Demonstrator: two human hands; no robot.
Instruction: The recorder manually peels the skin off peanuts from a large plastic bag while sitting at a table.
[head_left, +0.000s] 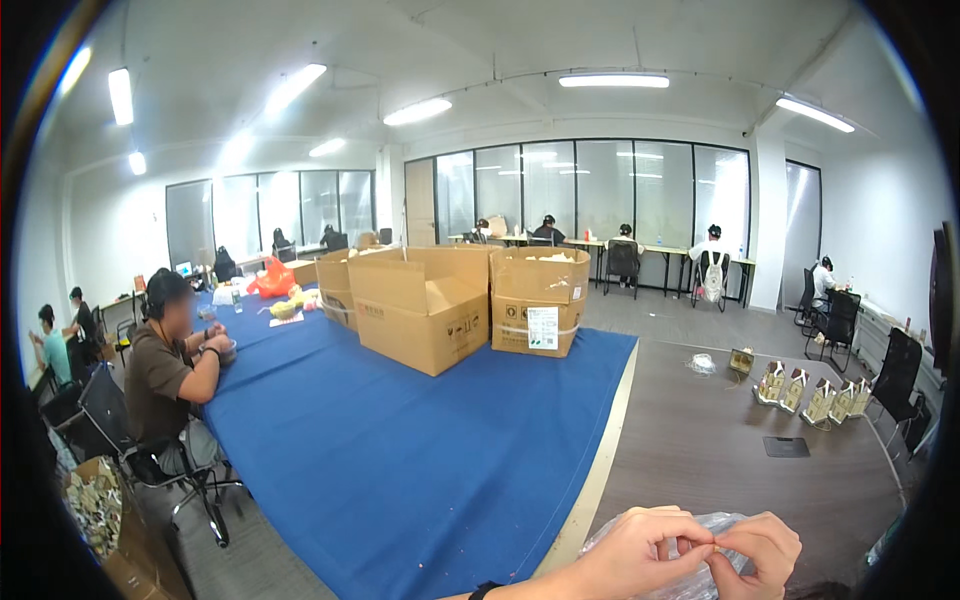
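At the lower right, my left hand (648, 548) and my right hand (764, 549) meet with thumbs and fingertips pinched together. Whatever lies between the fingertips is too small to name; only a tiny orange-toned spot shows there. Behind and below both hands spreads a crumpled clear plastic bag (722, 520) on the dark wood-grain table (680, 440). A black band circles my left wrist. Farther right on the same table stand several small house-shaped pieces (820, 402) with dark roofs and pale walls, in a loose row.
Left of my hands lies a blue cloth (440, 450) bearing cardboard boxes (420, 335). A small gold-coloured item (741, 360) and a whitish tangle (701, 364) lie farther back; a flat dark plate (786, 447) is nearer. A person (170, 370) sits at the left edge.
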